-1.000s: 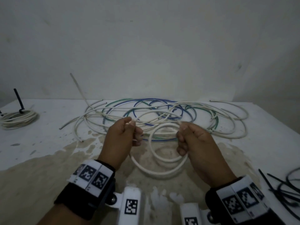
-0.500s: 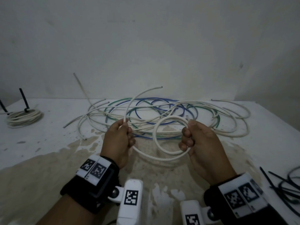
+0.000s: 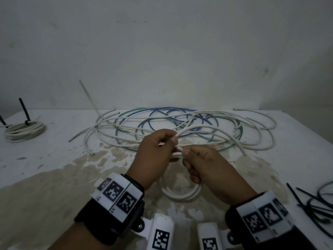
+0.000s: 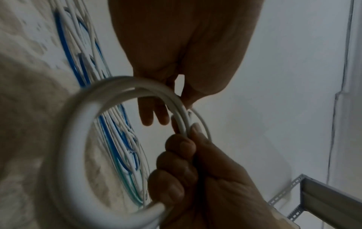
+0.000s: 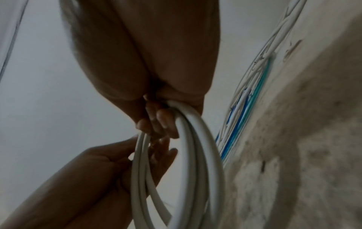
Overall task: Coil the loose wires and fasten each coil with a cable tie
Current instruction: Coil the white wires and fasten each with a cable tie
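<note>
The held coil (image 3: pixel 182 194) is white; the loose wires (image 3: pixel 180 123) behind it are white, blue and green; the cable ties (image 3: pixel 310 204) are black; the table (image 3: pixel 54 159) is white with tan stains; the wrist bands (image 3: pixel 117 193) show black-and-white square markers

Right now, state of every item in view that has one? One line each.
white wire coil: partly wound, untied, held above the table by both hands
left hand: grips the coil
right hand: grips the coil
finished coil: wound, tied with a black cable tie, lying far left
loose wires: uncoiled, tangled, white, blue and green
spare cable ties: unused, lying loose at right
</note>
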Tool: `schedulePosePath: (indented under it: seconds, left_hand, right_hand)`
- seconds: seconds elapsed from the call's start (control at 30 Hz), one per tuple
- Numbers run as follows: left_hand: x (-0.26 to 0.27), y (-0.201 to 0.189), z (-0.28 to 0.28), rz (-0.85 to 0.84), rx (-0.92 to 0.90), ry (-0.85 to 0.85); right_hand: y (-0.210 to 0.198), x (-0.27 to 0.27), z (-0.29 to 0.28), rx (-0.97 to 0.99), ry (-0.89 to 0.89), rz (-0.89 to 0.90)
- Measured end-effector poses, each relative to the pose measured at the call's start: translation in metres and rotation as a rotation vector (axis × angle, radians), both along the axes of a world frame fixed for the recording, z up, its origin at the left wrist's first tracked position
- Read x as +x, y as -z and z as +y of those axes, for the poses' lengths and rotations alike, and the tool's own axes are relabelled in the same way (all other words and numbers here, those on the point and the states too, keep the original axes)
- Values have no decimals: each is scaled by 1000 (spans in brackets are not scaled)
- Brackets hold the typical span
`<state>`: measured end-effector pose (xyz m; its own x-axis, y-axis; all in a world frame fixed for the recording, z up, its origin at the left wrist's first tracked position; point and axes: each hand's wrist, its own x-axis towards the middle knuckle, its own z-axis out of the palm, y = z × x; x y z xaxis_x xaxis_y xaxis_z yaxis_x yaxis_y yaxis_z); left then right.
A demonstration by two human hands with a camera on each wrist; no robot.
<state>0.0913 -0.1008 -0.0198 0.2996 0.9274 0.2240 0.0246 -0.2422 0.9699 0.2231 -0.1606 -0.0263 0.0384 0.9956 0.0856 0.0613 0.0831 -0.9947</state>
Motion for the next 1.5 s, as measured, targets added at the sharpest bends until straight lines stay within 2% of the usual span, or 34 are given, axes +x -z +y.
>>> schedulePosePath:
  seconds: [0.17, 0.37, 0.5, 0.57, 0.63, 0.73, 0.8, 0.83, 0.9, 0.97, 1.0, 1.27, 1.43, 1.5]
  left_hand:
    - [-1, -3, 0, 17, -44, 52]
    - [-19, -5, 10, 116, 29, 4]
    - [-18, -5, 8, 61, 24, -29]
    - [-14, -7, 5, 56, 31, -16]
    - [-15, -6, 4, 137, 125, -29]
    - [-21, -2, 7, 322, 388, -93]
    - [-23, 0, 8, 369, 430, -134]
    - [-23, 2, 9, 346, 392, -156]
    - [-20, 6, 10, 191, 179, -164]
    - [-17, 8, 10, 18, 0, -95]
    - [-15, 8, 8, -8, -22, -60]
    - [-7, -2, -5, 77, -55, 84]
    - [-14, 4, -2, 165, 31, 61]
    - [-15, 6, -3, 159, 10, 55]
  right_hand:
    - [0, 0, 0, 5, 60, -122]
    - [-4, 10, 1, 78, 159, 36]
    - [1, 9, 2, 81, 126, -135]
    - [2, 7, 1, 68, 75, -147]
    - [1, 7, 0, 68, 59, -141]
    - [-3, 8, -1, 93, 125, -65]
    - [-6, 9, -2, 98, 142, 21]
    - [-7, 9, -3, 91, 127, 55]
    - [-7, 8, -4, 70, 78, 72]
    - [-6, 6, -4, 48, 47, -7]
    - [-5, 5, -3, 41, 41, -57]
    - [1, 5, -2, 74, 26, -234]
    - [-1, 12, -1, 106, 100, -182]
    - [-1, 15, -2, 111, 108, -180]
